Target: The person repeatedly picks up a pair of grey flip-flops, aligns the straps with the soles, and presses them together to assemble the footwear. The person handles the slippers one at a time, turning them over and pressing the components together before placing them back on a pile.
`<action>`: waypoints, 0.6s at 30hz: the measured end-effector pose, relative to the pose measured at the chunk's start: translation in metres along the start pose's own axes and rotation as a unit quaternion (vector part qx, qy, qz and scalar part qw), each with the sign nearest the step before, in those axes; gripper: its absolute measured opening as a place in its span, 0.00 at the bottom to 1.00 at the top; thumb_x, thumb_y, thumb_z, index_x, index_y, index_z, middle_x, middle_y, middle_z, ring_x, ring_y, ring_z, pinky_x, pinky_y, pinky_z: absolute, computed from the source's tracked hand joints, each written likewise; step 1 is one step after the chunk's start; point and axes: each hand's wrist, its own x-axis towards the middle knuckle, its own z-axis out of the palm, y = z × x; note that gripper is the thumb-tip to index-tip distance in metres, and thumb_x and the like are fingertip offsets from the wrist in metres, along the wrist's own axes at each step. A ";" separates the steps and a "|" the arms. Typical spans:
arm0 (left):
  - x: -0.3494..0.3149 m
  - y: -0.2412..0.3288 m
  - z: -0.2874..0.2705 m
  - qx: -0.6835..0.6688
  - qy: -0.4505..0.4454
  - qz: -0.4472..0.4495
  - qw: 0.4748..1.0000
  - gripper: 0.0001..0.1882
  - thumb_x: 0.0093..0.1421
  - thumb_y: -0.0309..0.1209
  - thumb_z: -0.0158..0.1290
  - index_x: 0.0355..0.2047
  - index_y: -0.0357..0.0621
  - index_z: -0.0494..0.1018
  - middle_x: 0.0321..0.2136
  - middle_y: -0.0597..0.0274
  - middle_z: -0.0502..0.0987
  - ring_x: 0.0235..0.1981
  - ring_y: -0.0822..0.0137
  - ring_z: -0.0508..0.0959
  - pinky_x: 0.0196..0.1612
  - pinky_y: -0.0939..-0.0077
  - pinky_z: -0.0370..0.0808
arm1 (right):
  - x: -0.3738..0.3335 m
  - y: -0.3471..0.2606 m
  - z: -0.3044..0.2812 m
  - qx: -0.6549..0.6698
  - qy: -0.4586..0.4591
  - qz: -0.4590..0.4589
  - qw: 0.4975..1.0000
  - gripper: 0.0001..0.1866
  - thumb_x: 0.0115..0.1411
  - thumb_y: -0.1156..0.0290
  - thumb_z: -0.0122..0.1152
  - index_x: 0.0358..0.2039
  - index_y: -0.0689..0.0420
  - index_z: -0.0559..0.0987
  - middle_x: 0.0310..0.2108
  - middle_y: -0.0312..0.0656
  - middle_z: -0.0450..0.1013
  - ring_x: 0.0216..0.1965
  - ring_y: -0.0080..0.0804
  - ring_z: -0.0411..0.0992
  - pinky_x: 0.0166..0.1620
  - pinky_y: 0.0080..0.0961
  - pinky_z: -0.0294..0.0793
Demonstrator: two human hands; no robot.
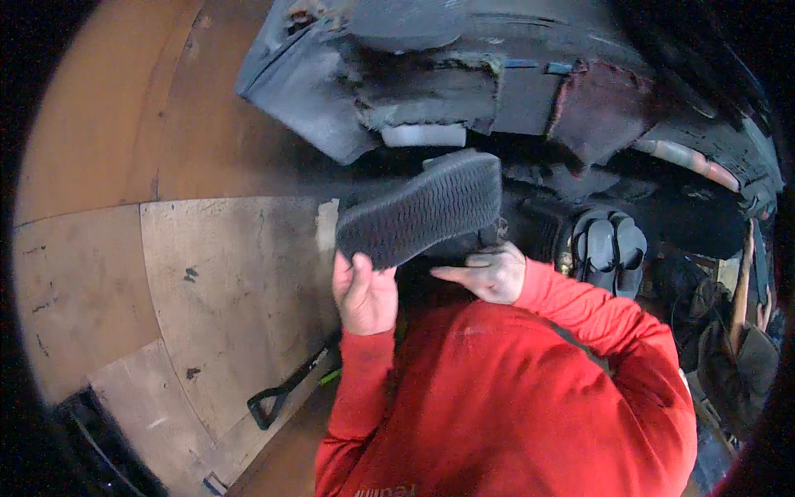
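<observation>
A dark grey shoe sole with wavy tread (422, 207) is held up in front of my red-sleeved chest, its tread side showing. My left hand (364, 294) pinches its lower left end, the thumb lying near the edge. Below the sole's right end is my right hand (489, 273), its index finger stretched out to the left and the other fingers curled. A small dark piece (489, 234) shows just above those curled fingers. Whether it is part of the sole or a separate thing, I cannot tell.
A worn bench (306, 91) with ragged cloth patches, one dark red (600, 112), spans the far side. To the right stands a pair of grey sandals (609, 244). Wooden panels (232, 306) lie on the left, with a black handle (269, 406) near them. A wooden stick (741, 290) leans far right.
</observation>
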 end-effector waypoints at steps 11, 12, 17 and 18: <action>0.032 -0.049 -0.057 0.116 0.163 -0.079 0.977 0.17 0.69 0.36 0.52 0.51 0.37 0.72 0.47 0.58 0.77 0.47 0.67 0.77 0.53 0.70 0.73 | -0.088 0.056 0.007 0.492 0.112 0.569 0.649 0.23 0.67 0.51 0.54 0.53 0.54 0.76 0.58 0.49 0.68 0.56 0.46 0.70 0.54 0.43 0.75; 0.035 -0.049 -0.050 0.133 0.141 -0.080 0.978 0.17 0.68 0.35 0.52 0.50 0.35 0.72 0.46 0.58 0.77 0.47 0.68 0.76 0.53 0.71 0.72 | -0.083 0.047 0.001 0.236 0.118 0.546 0.795 0.23 0.65 0.51 0.57 0.51 0.55 0.78 0.58 0.51 0.68 0.57 0.48 0.69 0.56 0.42 0.72; 0.051 -0.044 -0.004 0.350 0.052 0.016 0.935 0.17 0.66 0.32 0.56 0.49 0.31 0.73 0.43 0.60 0.77 0.45 0.73 0.74 0.51 0.78 0.70 | -0.031 0.001 -0.018 -0.101 0.004 0.295 0.950 0.46 0.51 0.46 0.69 0.66 0.50 0.63 0.61 0.62 0.61 0.62 0.60 0.61 0.62 0.47 0.65; 0.054 -0.044 0.005 0.381 0.040 0.031 0.923 0.17 0.66 0.32 0.57 0.50 0.31 0.73 0.43 0.60 0.77 0.45 0.74 0.73 0.51 0.78 0.70 | -0.017 -0.005 -0.008 -0.086 -0.032 0.320 0.943 0.49 0.49 0.47 0.71 0.68 0.47 0.59 0.61 0.63 0.60 0.61 0.63 0.61 0.62 0.48 0.65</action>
